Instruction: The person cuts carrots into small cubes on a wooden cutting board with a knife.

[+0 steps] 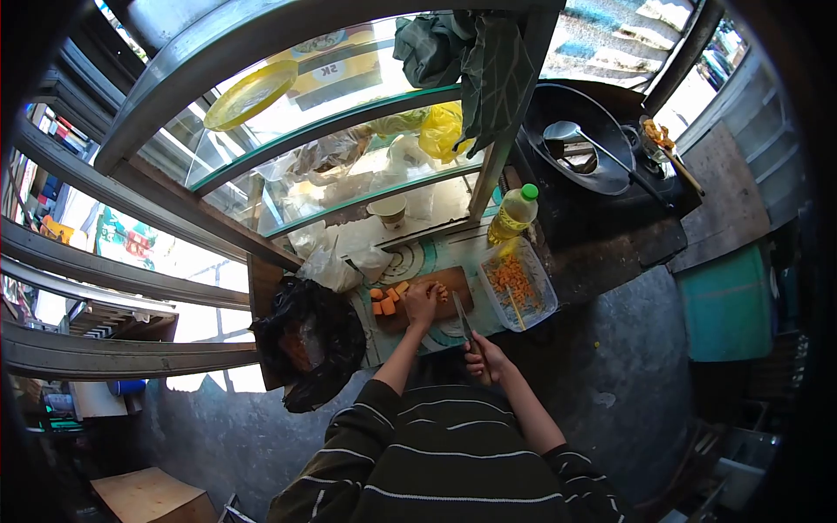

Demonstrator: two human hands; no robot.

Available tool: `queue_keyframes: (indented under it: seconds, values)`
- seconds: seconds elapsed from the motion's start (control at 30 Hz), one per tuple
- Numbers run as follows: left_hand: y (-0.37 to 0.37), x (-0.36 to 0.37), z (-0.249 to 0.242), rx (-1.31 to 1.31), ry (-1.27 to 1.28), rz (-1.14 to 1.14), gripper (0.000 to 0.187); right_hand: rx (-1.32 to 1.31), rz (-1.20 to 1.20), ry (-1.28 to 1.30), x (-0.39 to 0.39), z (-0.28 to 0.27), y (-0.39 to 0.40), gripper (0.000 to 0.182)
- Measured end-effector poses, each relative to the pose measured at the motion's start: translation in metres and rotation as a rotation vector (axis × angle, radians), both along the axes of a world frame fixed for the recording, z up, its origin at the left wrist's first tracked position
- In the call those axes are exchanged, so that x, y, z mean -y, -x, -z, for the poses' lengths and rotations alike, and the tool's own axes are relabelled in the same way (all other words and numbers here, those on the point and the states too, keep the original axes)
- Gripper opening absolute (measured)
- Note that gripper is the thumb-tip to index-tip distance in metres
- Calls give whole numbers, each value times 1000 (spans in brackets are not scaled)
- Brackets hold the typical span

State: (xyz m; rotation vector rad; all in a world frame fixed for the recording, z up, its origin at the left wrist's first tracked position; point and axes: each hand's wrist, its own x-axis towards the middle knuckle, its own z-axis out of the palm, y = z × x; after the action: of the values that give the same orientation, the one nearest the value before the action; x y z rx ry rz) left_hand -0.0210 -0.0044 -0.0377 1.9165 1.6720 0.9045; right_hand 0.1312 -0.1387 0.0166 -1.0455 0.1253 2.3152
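Observation:
A wooden cutting board [392,324] lies in front of me on a patterned cloth. Orange carrot chunks [387,306] sit on its left part, and small diced carrot [443,294] is heaped toward its right. My left hand [422,302] rests on the board with curled fingers, holding carrot pieces down beside the dice. The fingertips partly hide what they hold. My right hand [486,359] is wrapped around the handle of a knife [462,316], its blade angled up at the board's right side. Right of the board, a clear plastic tub [544,301] contains diced carrot and a yellow-handled utensil.
A yellow bottle with a green cap [514,212] stands behind the tub. A black plastic bag [307,340] sits left of the board. A glass display case [349,187] rises behind. At the right, a wok [558,109] holds a ladle [602,152].

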Motion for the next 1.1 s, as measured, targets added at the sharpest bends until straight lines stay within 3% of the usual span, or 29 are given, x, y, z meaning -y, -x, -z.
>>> queue_keyframes:
  seconds: [0.07,0.13,0.23,0.37,0.43,0.47,0.53,0.67,0.73,0.93,1.1]
  values:
    - [1,-2,-3,-4,18,11,20,97,2,-6,0,-3,4,39]
    - [1,-4,-2,140,137,-6,17,399,-45,-116,0,-3,9,40]
    - [5,-5,-2,331,183,21,16,569,-79,-198,-2,-1,18,40]
    - [16,-7,-5,290,140,55,22,672,-113,-260,-2,2,27,40]
    - [25,-8,-22,44,150,113,25,932,-255,-410,-3,17,30,40]
    - [29,-10,-29,41,149,112,25,929,-254,-411,-6,27,33,40]
    - [38,-13,-36,-258,79,35,22,1116,-286,-703,-11,52,39,41]
    - [53,-22,-30,-407,27,-37,20,1031,-265,-661,-26,65,51,40]
    - [57,-26,-29,-588,126,20,19,989,-210,-554,-28,59,52,41]
    - [53,-24,-17,-672,68,48,19,877,-56,-343,-21,52,37,42]
    - [43,-17,-11,-690,-4,89,20,842,-74,-348,-19,52,36,42]
